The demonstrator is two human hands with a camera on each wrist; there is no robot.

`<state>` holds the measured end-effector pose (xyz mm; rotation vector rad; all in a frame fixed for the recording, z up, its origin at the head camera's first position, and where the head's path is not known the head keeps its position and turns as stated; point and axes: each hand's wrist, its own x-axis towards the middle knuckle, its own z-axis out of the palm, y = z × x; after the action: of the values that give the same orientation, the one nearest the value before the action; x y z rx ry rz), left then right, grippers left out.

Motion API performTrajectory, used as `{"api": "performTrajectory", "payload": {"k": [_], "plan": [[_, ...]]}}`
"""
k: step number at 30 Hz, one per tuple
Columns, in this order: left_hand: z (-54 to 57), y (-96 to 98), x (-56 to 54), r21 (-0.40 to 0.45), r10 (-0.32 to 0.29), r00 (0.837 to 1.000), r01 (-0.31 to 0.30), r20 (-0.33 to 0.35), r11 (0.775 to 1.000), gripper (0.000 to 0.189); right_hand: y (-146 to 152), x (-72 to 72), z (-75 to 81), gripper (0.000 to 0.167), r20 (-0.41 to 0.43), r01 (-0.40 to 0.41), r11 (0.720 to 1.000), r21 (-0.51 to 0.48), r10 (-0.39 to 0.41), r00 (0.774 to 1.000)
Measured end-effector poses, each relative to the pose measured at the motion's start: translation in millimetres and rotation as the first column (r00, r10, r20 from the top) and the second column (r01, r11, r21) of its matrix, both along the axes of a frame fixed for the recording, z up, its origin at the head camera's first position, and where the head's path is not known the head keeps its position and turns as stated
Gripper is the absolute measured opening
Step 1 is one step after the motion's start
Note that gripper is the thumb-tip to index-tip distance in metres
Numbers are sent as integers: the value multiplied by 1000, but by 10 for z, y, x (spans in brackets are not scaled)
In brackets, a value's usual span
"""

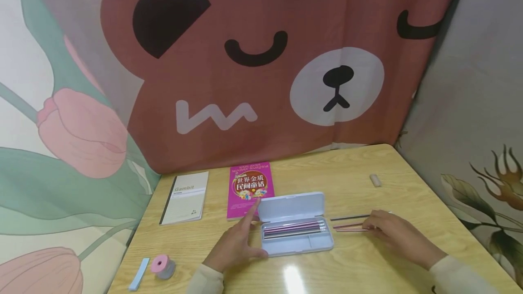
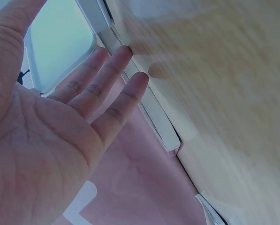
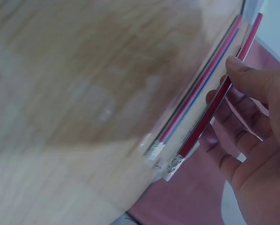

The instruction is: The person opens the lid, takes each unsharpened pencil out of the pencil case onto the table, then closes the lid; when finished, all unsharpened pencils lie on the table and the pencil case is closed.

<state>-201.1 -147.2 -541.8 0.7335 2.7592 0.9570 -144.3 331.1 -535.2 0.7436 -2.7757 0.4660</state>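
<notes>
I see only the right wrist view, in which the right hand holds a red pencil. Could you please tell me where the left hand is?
Observer: The left hand is at the left end of the open pencil case.
Operator: Thank you. Are there already some pencils inside this case?
Observer: Yes, several pencils lie side by side in its rear compartment.
Operator: I understand. And is there something farther to the left, past the left hand?
Observer: Yes, a pink-topped spool is there, apart from the hand.
</notes>
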Motion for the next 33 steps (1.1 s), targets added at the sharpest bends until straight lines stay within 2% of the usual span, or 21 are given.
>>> {"api": "performTrajectory", "payload": {"k": [7, 10, 15, 25, 33], "plan": [[-6, -3, 1, 7, -3, 1000, 3, -7, 1000, 147, 72, -81, -119, 34, -97, -67, 998, -8, 66, 993], [-7, -1, -5, 14, -8, 1000, 8, -10, 1000, 148, 57, -104, -156, 34, -115, -87, 996, -11, 85, 990], [-4, 3, -15, 14, -8, 1000, 8, -6, 1000, 148, 39, -114, -183, 29, -70, -67, 998, -14, 65, 995], [10, 13, -12, -6, 4, 1000, -4, -2, 1000, 147, 68, -127, -202, 29, -58, -43, 999, -19, 42, 997], [8, 9, -13, -1, -3, 1000, 3, -8, 1000, 148, -115, -112, -59, 25, -74, -79, 994, -79, 74, 995]]}}
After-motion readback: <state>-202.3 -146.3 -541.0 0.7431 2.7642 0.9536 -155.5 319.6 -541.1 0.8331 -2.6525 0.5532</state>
